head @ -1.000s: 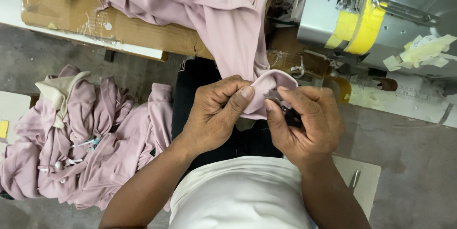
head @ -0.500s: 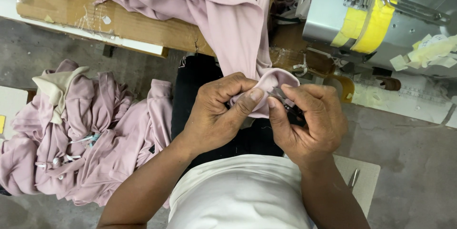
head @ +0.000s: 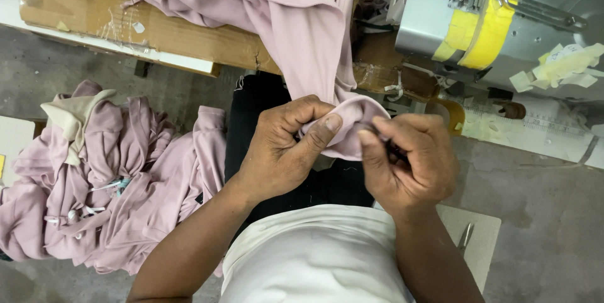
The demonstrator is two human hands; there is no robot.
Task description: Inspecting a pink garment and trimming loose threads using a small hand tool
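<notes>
Between my two hands, I see the pink garment (head: 302, 20) hanging from the table (head: 157, 32) beyond them. My left hand (head: 280, 149) pinches its folded end, fingers closed on the cloth. My right hand (head: 409, 164) grips a small dark tool at that fold. A heap of pink garments (head: 107, 177) lies left of my left hand.

The soft matt pink knit cloth garment (head: 302, 20) drapes over the worn brown wooden table (head: 189, 39), whose surface is rough and scuffed. Right of the garment, the grey sewing machine (head: 440, 20) has a smooth painted metal body wrapped in glossy yellow tape (head: 484, 26). The grey concrete floor (head: 553, 215) is rough and matt.
</notes>
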